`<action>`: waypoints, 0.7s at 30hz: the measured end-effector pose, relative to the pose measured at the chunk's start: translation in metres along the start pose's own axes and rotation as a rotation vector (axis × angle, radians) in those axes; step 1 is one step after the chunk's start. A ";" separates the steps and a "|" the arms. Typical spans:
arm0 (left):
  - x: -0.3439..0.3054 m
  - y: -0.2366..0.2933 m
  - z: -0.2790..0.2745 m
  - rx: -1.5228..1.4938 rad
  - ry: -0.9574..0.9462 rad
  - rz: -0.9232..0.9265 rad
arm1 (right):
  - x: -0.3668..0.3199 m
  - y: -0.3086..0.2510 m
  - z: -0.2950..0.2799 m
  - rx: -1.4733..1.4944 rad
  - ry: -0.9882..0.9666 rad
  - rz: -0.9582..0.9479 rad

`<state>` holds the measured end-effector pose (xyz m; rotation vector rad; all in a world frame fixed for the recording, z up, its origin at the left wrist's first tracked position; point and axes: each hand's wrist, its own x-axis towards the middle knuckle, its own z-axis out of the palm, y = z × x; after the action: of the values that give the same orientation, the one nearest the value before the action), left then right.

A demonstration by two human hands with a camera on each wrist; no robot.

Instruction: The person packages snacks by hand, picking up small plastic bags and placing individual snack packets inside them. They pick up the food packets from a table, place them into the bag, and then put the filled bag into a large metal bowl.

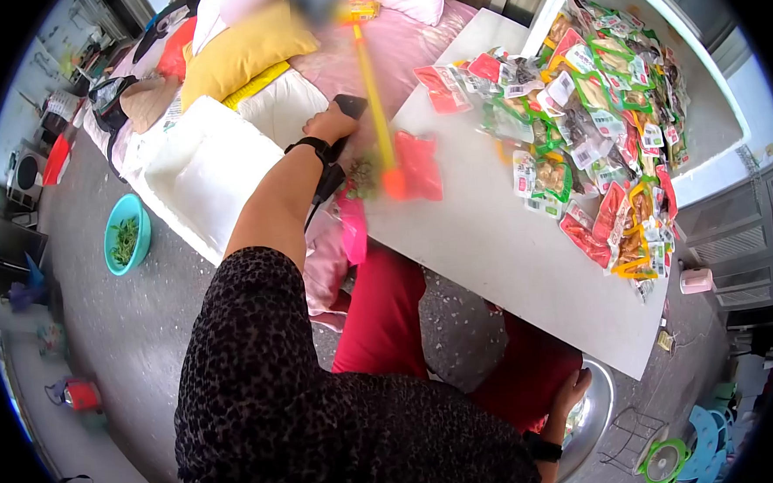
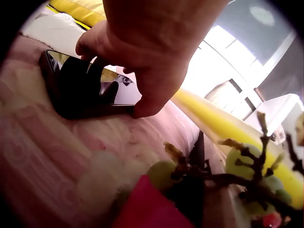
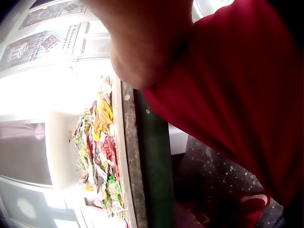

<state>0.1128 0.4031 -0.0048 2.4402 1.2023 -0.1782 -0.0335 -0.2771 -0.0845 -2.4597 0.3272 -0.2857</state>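
Observation:
My left hand (image 1: 330, 124) reaches over the pink bedding and holds a dark phone (image 1: 351, 106) by its edges. In the left wrist view the phone (image 2: 71, 90) lies face up on the bedding, with the thumb at its near edge and the fingers of the hand (image 2: 142, 61) bent over its far edge. A yellow stick (image 1: 373, 93) with an orange end lies beside it, and green grapes (image 1: 363, 178) are near my wrist. Down at my right thigh, my right hand (image 1: 573, 391) rests by a metal basin (image 1: 598, 405); its fingers are partly hidden.
Many snack packets (image 1: 603, 125) cover the right part of the white table (image 1: 490, 210), some spilling from a white foam box (image 1: 711, 93). A red packet (image 1: 418, 165) lies at the table's left edge. Another foam box (image 1: 199, 173) stands left, a teal basin (image 1: 144, 228) on the floor.

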 end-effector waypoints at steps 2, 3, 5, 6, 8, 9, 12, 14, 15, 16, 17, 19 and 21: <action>0.000 0.000 0.000 -0.016 0.020 -0.010 | 0.000 0.001 0.002 0.000 0.005 -0.005; -0.001 -0.001 -0.001 -0.017 0.026 -0.007 | 0.001 0.003 0.003 0.000 0.009 -0.008; -0.002 -0.002 0.001 -0.022 0.067 0.014 | 0.002 0.006 0.004 0.002 0.022 -0.014; -0.004 -0.002 0.003 -0.025 0.102 0.031 | 0.003 0.007 0.004 0.005 0.030 -0.015; -0.006 -0.003 0.005 -0.022 0.153 0.057 | 0.004 0.011 0.004 -0.003 0.040 -0.024; -0.006 -0.003 0.006 -0.016 0.168 0.063 | 0.004 0.013 0.004 -0.013 0.039 -0.032; -0.005 -0.005 0.010 0.017 0.229 0.079 | 0.005 0.016 0.004 -0.022 0.045 -0.047; -0.004 -0.006 0.013 0.031 0.259 0.097 | 0.004 0.014 0.004 -0.024 0.042 -0.046; -0.002 -0.007 0.013 0.031 0.268 0.111 | 0.003 0.012 0.004 -0.025 0.036 -0.043; -0.001 -0.009 0.013 0.032 0.277 0.122 | 0.004 0.010 0.003 -0.027 0.029 -0.040; -0.001 -0.010 0.013 0.037 0.288 0.118 | 0.004 0.008 0.003 -0.026 0.013 -0.029; -0.001 -0.008 0.014 0.045 0.310 0.112 | 0.005 0.006 0.001 -0.024 -0.015 -0.004; 0.000 -0.009 0.015 0.048 0.326 0.122 | 0.004 0.004 0.000 -0.005 -0.018 -0.005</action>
<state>0.1069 0.4022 -0.0216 2.6474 1.1832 0.2384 -0.0300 -0.2812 -0.0868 -2.4666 0.3142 -0.2653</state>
